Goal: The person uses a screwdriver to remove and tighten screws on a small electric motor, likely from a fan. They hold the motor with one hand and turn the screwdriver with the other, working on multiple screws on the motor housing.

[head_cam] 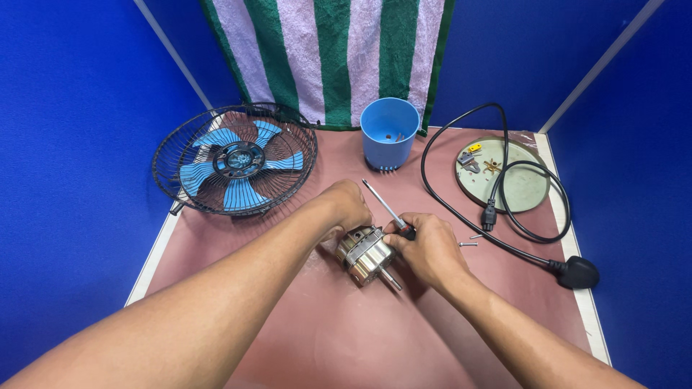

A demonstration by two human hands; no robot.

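Centrally on the surface (346, 338): left hand (346, 205) steadies fan motor (364, 253), fingers hidden behind it; right hand (425, 245) fingers closed on screwdriver (386, 207). Nearby: caged fan (236, 158), blue cup (389, 133), power cord (504, 216), round plate (522, 184), loose screws (468, 243).

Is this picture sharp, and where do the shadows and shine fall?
Head view: sharp in the middle; even, soft light; a faint shadow under the right hand; small glints on the metal motor held by the left hand; edges bend a little, like the wide forearms.
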